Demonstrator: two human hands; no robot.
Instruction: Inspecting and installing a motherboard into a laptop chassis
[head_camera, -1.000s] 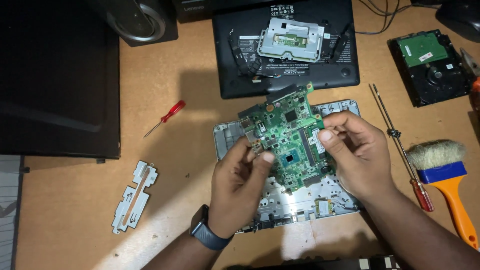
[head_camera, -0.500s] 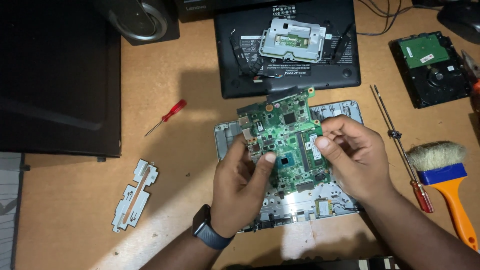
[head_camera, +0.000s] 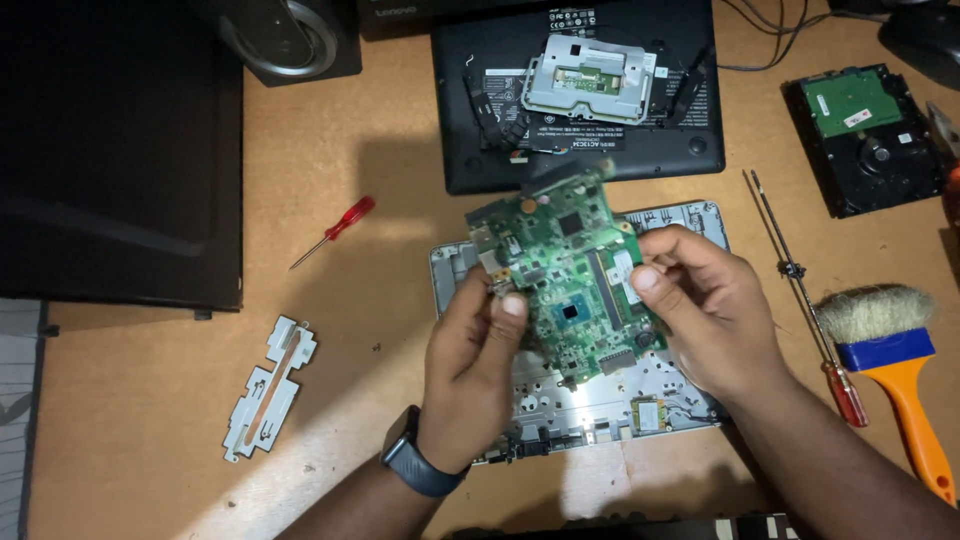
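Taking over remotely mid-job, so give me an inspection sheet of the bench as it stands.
Surface: wooden desk, lit from above.
Job's things: green circuit board held above silver laptop chassis.
Clutter: red screwdriver, metal bracket, brush, long screwdriver, hard drive, black laptop base.
Grippers: left hand and right hand pinch the board's edges.
Cables: black leads at top.
Surroundings: speaker, dark case.

Warm-lit wooden desk (head_camera: 330, 150)
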